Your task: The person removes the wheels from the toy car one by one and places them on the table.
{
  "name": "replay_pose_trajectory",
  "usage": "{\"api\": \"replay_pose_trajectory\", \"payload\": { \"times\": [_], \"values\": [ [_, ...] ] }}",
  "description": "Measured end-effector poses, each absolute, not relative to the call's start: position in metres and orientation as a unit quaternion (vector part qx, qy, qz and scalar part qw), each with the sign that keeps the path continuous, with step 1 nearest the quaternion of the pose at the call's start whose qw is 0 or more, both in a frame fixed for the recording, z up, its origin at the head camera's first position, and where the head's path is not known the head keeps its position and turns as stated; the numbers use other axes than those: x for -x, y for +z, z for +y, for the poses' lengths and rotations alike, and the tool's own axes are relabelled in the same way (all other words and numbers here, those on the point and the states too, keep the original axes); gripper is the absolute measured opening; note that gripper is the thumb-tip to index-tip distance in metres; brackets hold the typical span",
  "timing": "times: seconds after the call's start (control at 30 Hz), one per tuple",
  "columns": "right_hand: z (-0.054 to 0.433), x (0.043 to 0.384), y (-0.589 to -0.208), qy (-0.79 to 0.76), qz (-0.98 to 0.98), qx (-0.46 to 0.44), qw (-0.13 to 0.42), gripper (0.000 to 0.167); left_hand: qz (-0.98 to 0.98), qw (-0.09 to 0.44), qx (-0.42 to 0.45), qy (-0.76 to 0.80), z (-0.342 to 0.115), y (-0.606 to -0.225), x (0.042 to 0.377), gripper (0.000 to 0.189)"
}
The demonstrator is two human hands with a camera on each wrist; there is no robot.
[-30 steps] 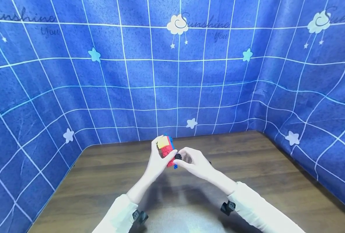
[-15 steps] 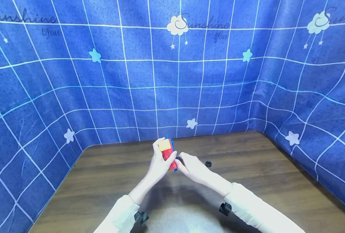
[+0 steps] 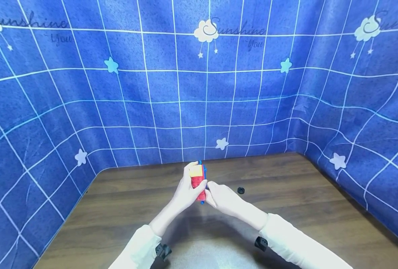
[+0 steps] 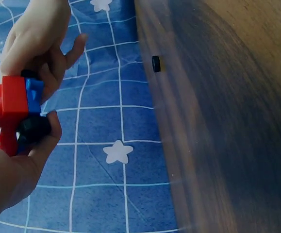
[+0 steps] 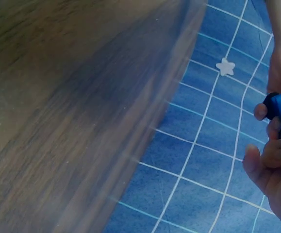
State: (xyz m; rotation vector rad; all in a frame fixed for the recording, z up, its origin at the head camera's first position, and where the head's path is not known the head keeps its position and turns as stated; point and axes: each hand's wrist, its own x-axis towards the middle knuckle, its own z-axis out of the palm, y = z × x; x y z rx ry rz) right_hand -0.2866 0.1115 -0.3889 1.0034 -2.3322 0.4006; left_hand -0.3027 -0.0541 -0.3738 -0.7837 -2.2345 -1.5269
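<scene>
A toy car [image 3: 199, 182] built of red, yellow and blue plastic blocks is in my left hand [image 3: 184, 192], which grips it with the thumb along its near side. In the left wrist view its blue base [image 4: 35, 97] faces sideways, and a black wheel [image 4: 35, 127] sits by the left fingertips. My right hand [image 3: 224, 198] is at the car's right side, thumb and fingers pinching another black wheel [image 4: 29, 74] against the base. This wheel is mostly hidden by the fingers, out of sight in the head view.
A loose black wheel [image 3: 241, 190] lies on the wooden table [image 3: 125, 201], right of the hands. Behind and beside the table hangs a blue checked cloth [image 3: 192, 112] with stars and clouds.
The right hand has closed in on the car's side, covering the wheel it pinches. Both hands and the car have shifted slightly right and nearer. The loose wheel has come into view.
</scene>
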Motion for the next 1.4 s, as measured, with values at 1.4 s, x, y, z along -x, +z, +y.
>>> {"api": "replay_pose_trajectory", "payload": {
  "times": [1.4],
  "values": [
    [0.1,0.278,-0.374,0.43,-0.845,-0.265,0.176,0.027,-0.739,0.18,0.175,-0.625,-0.048,-0.356,0.299,0.06]
  ]
}}
